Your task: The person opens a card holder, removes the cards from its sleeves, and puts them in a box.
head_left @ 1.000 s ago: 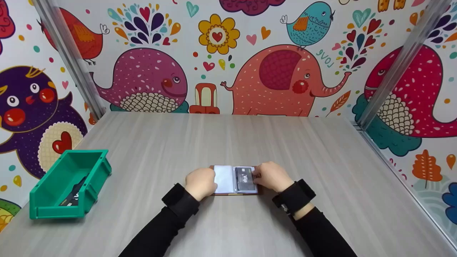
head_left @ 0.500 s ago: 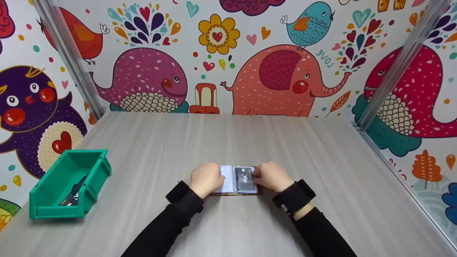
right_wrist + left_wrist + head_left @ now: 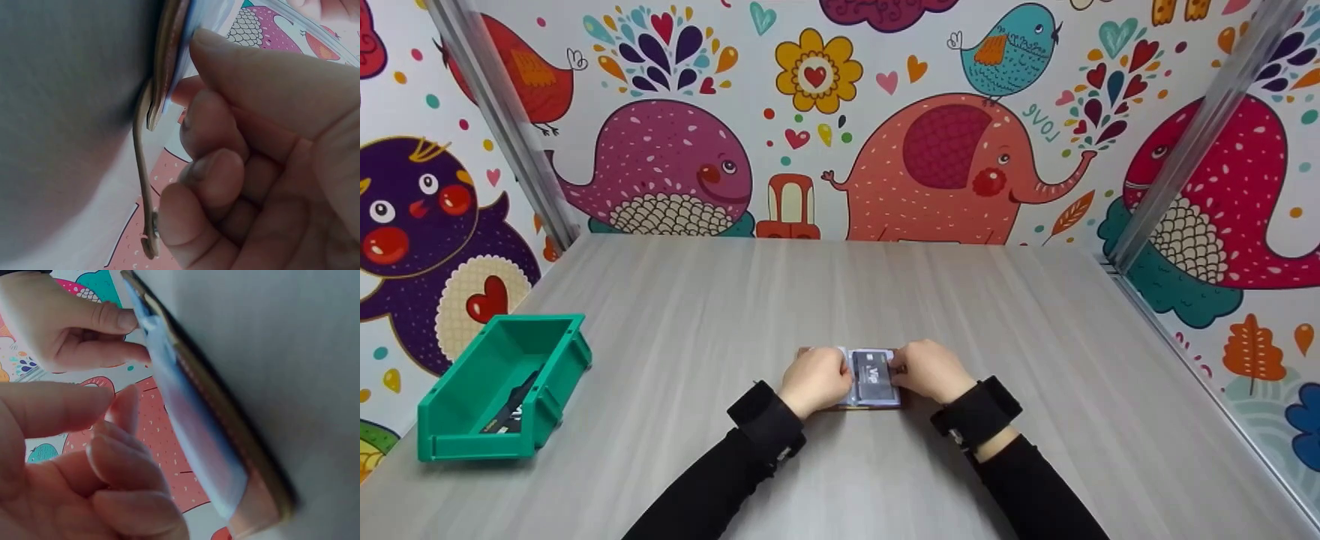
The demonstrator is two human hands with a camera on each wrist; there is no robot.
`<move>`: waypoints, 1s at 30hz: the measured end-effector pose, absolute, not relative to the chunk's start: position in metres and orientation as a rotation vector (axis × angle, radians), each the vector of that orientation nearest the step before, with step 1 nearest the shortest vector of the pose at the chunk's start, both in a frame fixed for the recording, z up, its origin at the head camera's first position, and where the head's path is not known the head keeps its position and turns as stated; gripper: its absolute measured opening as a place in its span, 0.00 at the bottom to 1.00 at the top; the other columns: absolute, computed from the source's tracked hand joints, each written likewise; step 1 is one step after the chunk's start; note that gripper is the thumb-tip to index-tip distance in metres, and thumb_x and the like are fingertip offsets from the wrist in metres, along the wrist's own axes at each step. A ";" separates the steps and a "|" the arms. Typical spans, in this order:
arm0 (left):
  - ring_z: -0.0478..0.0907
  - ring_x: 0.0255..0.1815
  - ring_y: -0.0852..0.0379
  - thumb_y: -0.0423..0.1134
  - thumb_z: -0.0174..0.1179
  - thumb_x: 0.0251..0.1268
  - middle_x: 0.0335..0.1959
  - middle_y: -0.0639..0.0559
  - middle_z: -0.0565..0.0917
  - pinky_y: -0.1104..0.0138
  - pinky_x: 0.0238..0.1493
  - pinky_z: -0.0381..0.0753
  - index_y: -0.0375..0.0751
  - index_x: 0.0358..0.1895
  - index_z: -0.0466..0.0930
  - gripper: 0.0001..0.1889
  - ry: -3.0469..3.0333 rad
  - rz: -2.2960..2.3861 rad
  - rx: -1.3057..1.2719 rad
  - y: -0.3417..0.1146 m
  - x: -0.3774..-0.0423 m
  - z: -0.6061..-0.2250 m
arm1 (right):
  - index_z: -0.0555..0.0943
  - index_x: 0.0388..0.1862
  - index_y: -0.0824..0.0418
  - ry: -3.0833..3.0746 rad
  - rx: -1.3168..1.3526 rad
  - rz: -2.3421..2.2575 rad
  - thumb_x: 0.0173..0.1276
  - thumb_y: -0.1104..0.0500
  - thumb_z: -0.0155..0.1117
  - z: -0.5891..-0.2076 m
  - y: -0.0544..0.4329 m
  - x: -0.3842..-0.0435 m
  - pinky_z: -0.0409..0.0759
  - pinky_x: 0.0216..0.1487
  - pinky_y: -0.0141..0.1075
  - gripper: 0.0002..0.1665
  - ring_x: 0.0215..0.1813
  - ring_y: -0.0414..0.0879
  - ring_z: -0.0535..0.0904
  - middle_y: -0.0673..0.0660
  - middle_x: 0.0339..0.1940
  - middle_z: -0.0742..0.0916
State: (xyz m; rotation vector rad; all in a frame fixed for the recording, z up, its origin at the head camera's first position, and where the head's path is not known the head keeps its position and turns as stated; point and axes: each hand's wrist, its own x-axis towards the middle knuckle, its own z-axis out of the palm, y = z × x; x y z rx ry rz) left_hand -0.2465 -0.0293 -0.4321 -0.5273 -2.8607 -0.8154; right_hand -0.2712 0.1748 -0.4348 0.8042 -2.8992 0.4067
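A small brown card holder [image 3: 870, 409] lies spread on the table, its clear plastic sleeves [image 3: 191, 433] facing up. On its right side sits a dark card [image 3: 874, 375] printed "Vip". My right hand [image 3: 932, 371] pinches the holder's right edge between thumb and forefinger, the other fingers curled. A brown strap [image 3: 142, 180] with a metal snap hangs off that edge by the curled fingers. My left hand [image 3: 817, 379] is over the left half and hides most of it. In the left wrist view its fingers are curled, thumb and forefinger tips together, with nothing visible between them.
A green plastic bin [image 3: 472, 442] stands at the left of the table, with dark cards [image 3: 510, 412] inside. Printed walls [image 3: 930, 172] rise behind and on both sides, with metal posts [image 3: 1177, 142] at the corners. Wood-grain tabletop [image 3: 720, 300] surrounds the holder.
My left hand has moved right from the holder's left edge across the blank left side, almost to the middle fold. My right hand and the holder stay in place.
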 end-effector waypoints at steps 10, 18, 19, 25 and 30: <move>0.61 0.16 0.58 0.32 0.56 0.53 0.12 0.58 0.63 0.63 0.21 0.64 0.49 0.11 0.58 0.20 -2.923 -0.856 -0.562 -0.030 -0.247 -0.433 | 0.81 0.19 0.55 -2.920 0.767 0.375 0.51 0.62 0.77 -0.434 0.174 -0.270 0.72 0.26 0.44 0.11 0.23 0.45 0.69 0.48 0.18 0.78; 0.63 0.18 0.58 0.32 0.56 0.53 0.15 0.55 0.66 0.64 0.22 0.64 0.49 0.13 0.59 0.18 -2.996 -0.912 -0.548 -0.027 -0.249 -0.434 | 0.81 0.19 0.56 -2.932 0.767 0.391 0.52 0.62 0.77 -0.434 0.174 -0.270 0.72 0.26 0.42 0.11 0.23 0.44 0.68 0.48 0.18 0.77; 0.63 0.17 0.57 0.32 0.56 0.53 0.16 0.55 0.67 0.64 0.21 0.64 0.49 0.13 0.59 0.18 -3.005 -0.913 -0.543 -0.027 -0.249 -0.433 | 0.81 0.19 0.56 -2.930 0.769 0.390 0.52 0.62 0.77 -0.434 0.174 -0.270 0.71 0.26 0.42 0.11 0.23 0.44 0.68 0.48 0.18 0.76; 0.63 0.17 0.57 0.32 0.56 0.54 0.15 0.55 0.67 0.65 0.20 0.62 0.48 0.14 0.60 0.18 -3.059 -0.911 -0.515 -0.025 -0.250 -0.431 | 0.79 0.17 0.55 -2.918 0.783 0.391 0.52 0.62 0.77 -0.434 0.174 -0.271 0.70 0.25 0.41 0.13 0.22 0.44 0.67 0.46 0.17 0.74; 0.68 0.21 0.56 0.33 0.59 0.51 0.19 0.53 0.73 0.61 0.24 0.69 0.47 0.16 0.66 0.13 -3.082 -0.893 -0.476 -0.023 -0.253 -0.432 | 0.78 0.16 0.56 -2.873 0.851 0.400 0.50 0.63 0.76 -0.435 0.176 -0.272 0.70 0.25 0.40 0.14 0.22 0.43 0.67 0.47 0.16 0.76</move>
